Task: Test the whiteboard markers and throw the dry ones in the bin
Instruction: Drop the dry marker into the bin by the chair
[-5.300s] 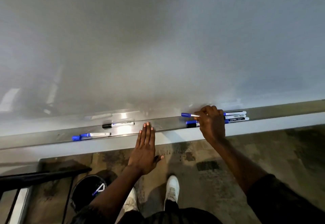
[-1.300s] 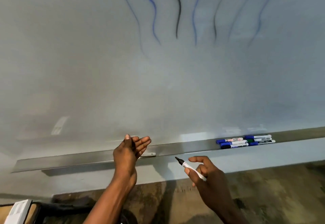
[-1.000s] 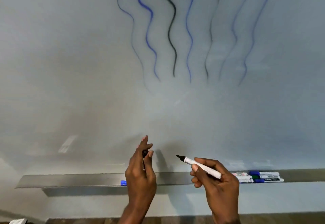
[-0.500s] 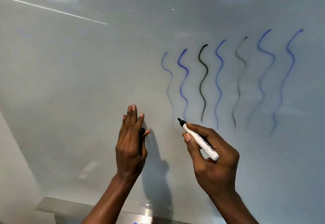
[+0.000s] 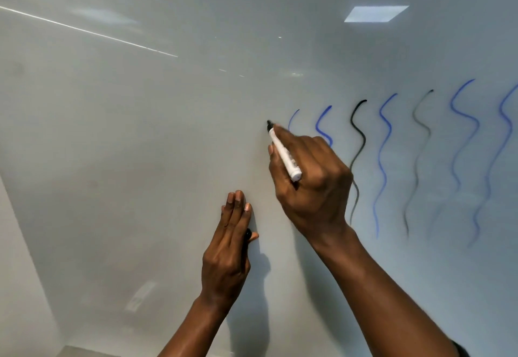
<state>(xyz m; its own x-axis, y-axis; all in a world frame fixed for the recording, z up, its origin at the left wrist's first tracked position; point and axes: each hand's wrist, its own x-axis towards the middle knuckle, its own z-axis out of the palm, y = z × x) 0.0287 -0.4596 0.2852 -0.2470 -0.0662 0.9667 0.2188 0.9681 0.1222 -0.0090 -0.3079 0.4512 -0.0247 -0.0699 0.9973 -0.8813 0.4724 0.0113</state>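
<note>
Your right hand (image 5: 311, 185) is wrapped round a white-barrelled whiteboard marker with a black tip (image 5: 284, 154): thumb and forefinger pinch the barrel close to the nib, the remaining fingers are curled beneath, and the blunt rear end projects over the knuckles. The tip points up and to the left at the surface of the glossy white whiteboard (image 5: 140, 160); whether it touches cannot be told. Your left hand (image 5: 227, 253) is raised lower and to the left, apart from the marker, with its fingers straight, together and pointing upward, while the thumb pins a small black cap (image 5: 247, 234) against their inner side; only part of the cap shows. To the right of the nib runs a row of wavy vertical strokes (image 5: 383, 143): a thin faint blue one just beside the tip, then blue, solid black, blue, pale grey-black, blue, and a last blue one cut by the frame edge. Your right hand and wrist hide the lower parts of the two leftmost strokes and border the black one. Soft shadows of both arms (image 5: 252, 295) fall on the board below the hands. Two rectangular light reflections (image 5: 375, 14) sit at upper right, and a thin bright streak (image 5: 84, 31) crosses the upper left. A grey ledge (image 5: 84, 352) shows at the bottom edge.
</note>
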